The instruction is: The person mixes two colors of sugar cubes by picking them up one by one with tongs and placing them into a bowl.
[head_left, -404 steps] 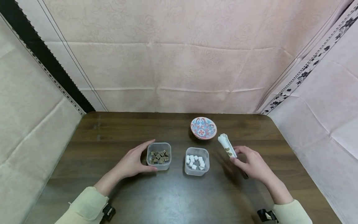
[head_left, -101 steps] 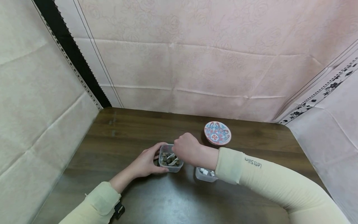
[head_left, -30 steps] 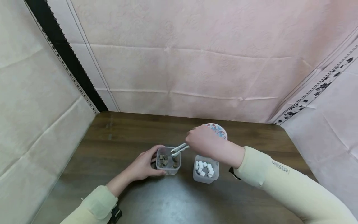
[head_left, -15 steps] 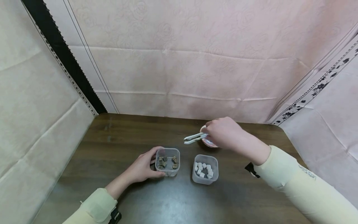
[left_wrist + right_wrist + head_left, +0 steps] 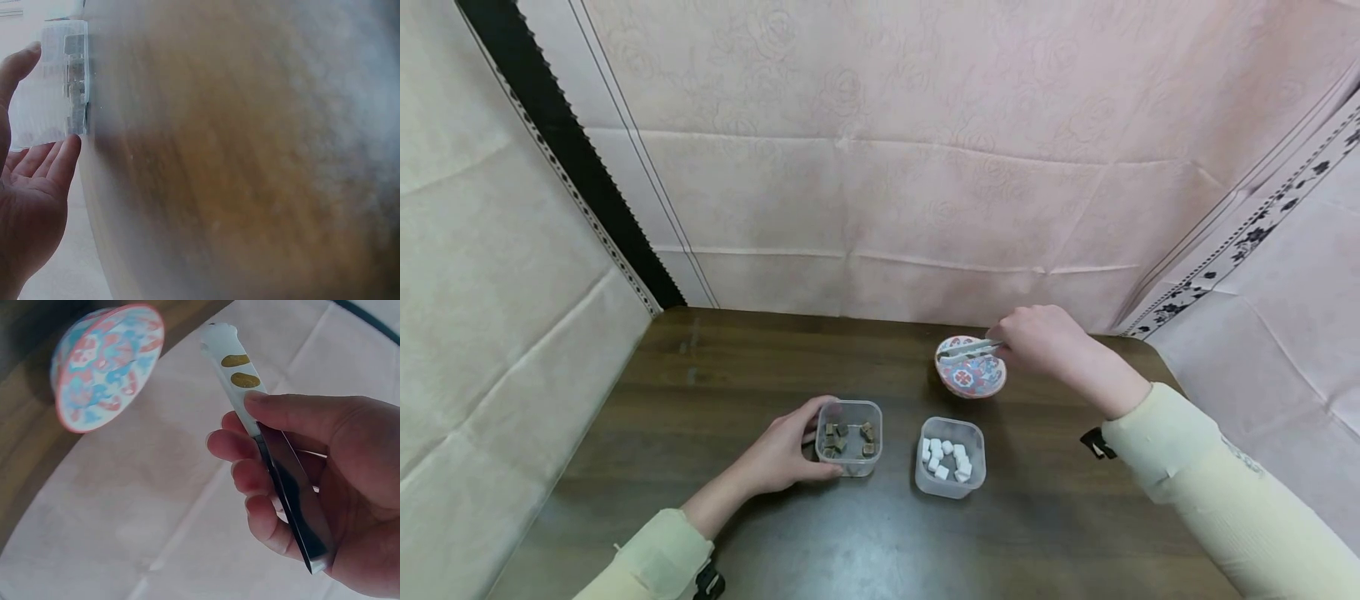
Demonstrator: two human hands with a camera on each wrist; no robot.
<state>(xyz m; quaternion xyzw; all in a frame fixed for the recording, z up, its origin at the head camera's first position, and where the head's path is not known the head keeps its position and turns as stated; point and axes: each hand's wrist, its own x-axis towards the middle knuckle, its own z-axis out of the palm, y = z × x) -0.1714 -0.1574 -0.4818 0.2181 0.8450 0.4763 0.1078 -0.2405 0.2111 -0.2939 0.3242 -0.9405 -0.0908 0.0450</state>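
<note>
My left hand (image 5: 786, 446) grips a small clear plastic container (image 5: 853, 468), thumb on the near side and fingers round the far side. Several brown cubes (image 5: 835, 443) lie in it. In the left wrist view, thumb and fingers flank the container (image 5: 47, 81). My right hand (image 5: 1037, 337) holds tongs (image 5: 973, 350) between thumb and fingers. The tongs' white tips reach over a patterned bowl (image 5: 970, 382). In the right wrist view, the tongs (image 5: 290, 487) show gold marks and a shiny metal handle, the bowl (image 5: 106, 369) lying beyond. I cannot tell whether the tips pinch anything.
A second clear container (image 5: 951, 490) with several white cubes (image 5: 936, 462) stands right of the first, nearer than the bowl. All sits on a dark wooden table (image 5: 760, 350). Pale cloth (image 5: 887, 183) hangs behind it and on both sides.
The right hand carried the tongs from the table's right to the left container, then back right to the bowl. Fewer brown cubes show than at first. The left hand stays on its container.
</note>
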